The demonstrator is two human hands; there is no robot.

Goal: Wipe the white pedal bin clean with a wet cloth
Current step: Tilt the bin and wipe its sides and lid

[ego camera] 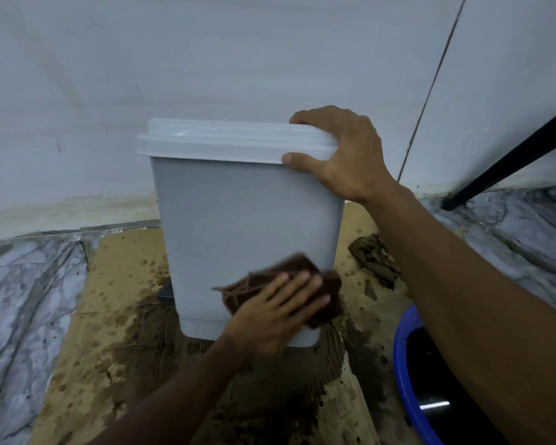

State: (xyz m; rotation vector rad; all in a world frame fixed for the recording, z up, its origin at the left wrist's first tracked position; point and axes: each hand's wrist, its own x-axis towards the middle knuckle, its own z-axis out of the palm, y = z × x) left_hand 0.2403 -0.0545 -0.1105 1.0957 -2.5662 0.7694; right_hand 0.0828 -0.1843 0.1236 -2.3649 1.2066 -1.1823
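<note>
Pedal bin (238, 220) wipes best with right hand (344, 155) gripping its top and flat left hand (270, 319) pressing the cloth (238, 297) in overlapping strokes.

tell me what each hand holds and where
The right hand grips the white pedal bin by the right end of its lid, thumb on the front rim. The left hand presses a brown cloth flat against the bin's lower front.
</note>
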